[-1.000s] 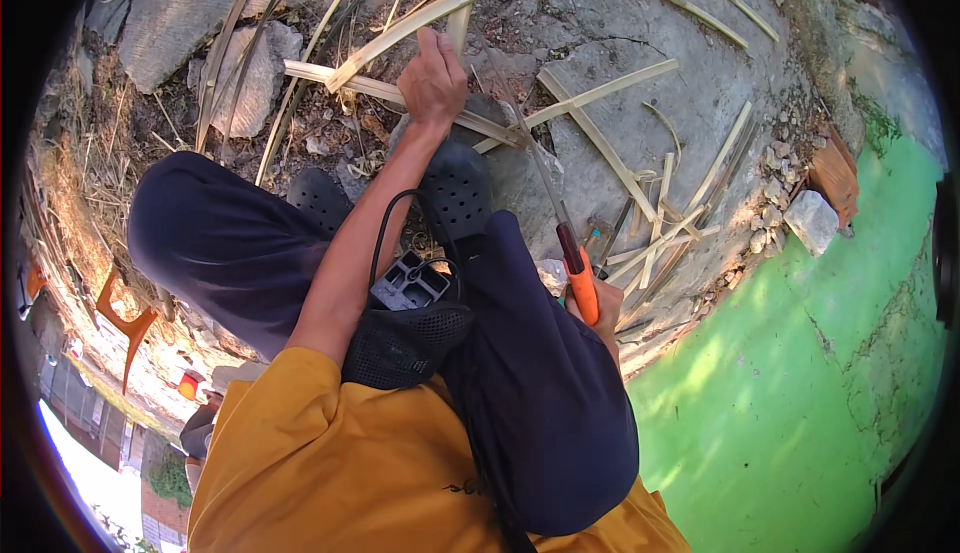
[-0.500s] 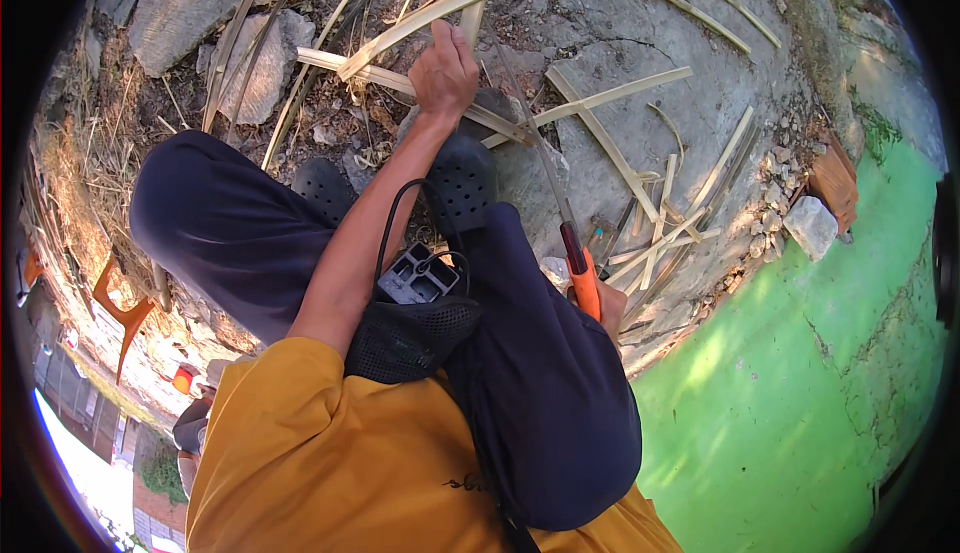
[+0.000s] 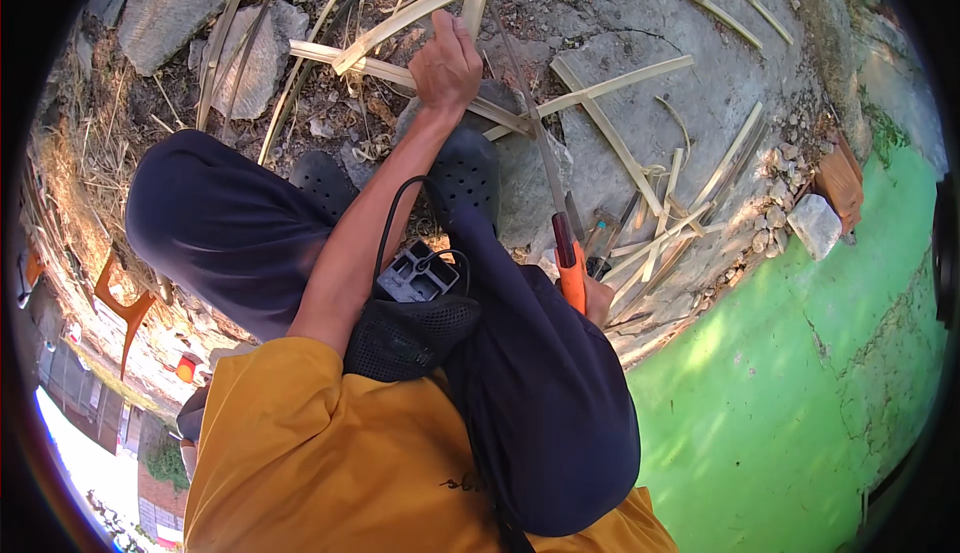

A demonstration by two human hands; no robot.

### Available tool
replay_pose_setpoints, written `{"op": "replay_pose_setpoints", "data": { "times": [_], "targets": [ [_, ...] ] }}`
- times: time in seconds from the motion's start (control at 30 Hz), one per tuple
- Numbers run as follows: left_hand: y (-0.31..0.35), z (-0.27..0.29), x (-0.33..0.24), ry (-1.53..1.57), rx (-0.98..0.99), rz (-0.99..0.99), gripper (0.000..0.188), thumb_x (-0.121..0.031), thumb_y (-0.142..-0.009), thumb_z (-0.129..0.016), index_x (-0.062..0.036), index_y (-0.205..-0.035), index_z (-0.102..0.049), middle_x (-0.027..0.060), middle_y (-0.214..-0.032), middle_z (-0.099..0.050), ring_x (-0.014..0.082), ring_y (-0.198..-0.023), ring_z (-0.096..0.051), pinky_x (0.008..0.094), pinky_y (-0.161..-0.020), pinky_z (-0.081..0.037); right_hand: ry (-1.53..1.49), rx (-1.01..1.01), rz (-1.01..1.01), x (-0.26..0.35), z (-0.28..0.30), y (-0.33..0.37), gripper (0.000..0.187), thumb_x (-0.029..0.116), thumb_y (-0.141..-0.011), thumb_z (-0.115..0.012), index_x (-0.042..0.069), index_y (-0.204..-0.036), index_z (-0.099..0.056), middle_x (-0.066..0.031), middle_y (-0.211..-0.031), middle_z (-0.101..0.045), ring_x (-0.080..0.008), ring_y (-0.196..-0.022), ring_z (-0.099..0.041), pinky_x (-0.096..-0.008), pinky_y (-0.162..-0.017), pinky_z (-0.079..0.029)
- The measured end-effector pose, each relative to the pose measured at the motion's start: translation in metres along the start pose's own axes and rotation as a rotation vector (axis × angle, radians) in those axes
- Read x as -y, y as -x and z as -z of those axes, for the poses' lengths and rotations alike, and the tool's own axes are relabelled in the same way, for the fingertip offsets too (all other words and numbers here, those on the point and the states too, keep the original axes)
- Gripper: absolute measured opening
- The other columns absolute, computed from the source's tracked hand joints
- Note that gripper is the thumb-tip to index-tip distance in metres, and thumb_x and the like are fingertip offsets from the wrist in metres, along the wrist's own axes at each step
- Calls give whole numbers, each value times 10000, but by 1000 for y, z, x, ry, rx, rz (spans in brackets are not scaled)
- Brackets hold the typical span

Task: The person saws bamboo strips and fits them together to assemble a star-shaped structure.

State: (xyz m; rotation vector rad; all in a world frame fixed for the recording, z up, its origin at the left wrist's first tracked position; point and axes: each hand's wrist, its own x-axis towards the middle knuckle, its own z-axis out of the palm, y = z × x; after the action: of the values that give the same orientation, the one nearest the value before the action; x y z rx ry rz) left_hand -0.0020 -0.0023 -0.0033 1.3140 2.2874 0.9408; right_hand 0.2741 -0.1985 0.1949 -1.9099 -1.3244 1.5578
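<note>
My left hand is closed in front of me, its fingers curled around a pale split strip that looks like bamboo or palm stalk. Another pale strip crosses just above the knuckles. A third strip runs behind the hand, over a stone by my shoe. Low on the right, my right hand is wrapped around the orange handle of a saw, partly hidden by my knee. The saw's long narrow blade points away and passes beside that strip's right end; its teeth cannot be made out.
Several cut strips lie crossed on the rocky ground to the right. A pale stone and a broken brick border a green-painted surface. Flat rocks lie far left. A dark device rests at my lap.
The saw and my right hand have shifted a little to the left and slightly away from me. My left hand stays nearly in place on the strip.
</note>
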Motion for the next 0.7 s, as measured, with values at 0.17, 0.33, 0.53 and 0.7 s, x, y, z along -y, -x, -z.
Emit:
{"op": "replay_pose_setpoints", "data": {
  "times": [0.17,0.33,0.53,0.7],
  "targets": [
    [-1,1,0,-2,31,37,189,-256,-1085,-445,-84,-1021,-489,239,-656,-660,494,-591,-639,609,-548,-470,259,-156,255,-19,-5,-15,65,12,-802,-703,-20,-808,-647,-89,-607,-538,-162,-517,-539,-338,-529,-414],
    [1,1,-3,7,36,76,227,-282,-1093,-429,-76,-1049,-514,238,-686,-664,507,-655,-645,620,-611,-455,250,-66,295,-31,16,-22,47,-21,-803,-665,-33,-848,-673,-119,-606,-563,-262,-502,-564,-363,-537,-430],
    [1,1,1,-6,26,63,223,-281,-1090,-433,-75,-1052,-507,245,-685,-660,510,-658,-643,624,-618,-452,239,-2,256,-11,21,-24,73,7,-820,-668,-42,-867,-698,-131,-595,-568,-285,-507,-579,-365,-554,-442],
    [0,-1,1,-39,-25,9,200,-265,-1084,-454,-79,-1020,-489,244,-658,-662,500,-611,-648,604,-568,-478,291,-86,210,16,-5,-9,180,23,-761,-731,-9,-936,-706,-118,-649,-613,-266,-547,-634,-330,-582,-506]
  ]
}}
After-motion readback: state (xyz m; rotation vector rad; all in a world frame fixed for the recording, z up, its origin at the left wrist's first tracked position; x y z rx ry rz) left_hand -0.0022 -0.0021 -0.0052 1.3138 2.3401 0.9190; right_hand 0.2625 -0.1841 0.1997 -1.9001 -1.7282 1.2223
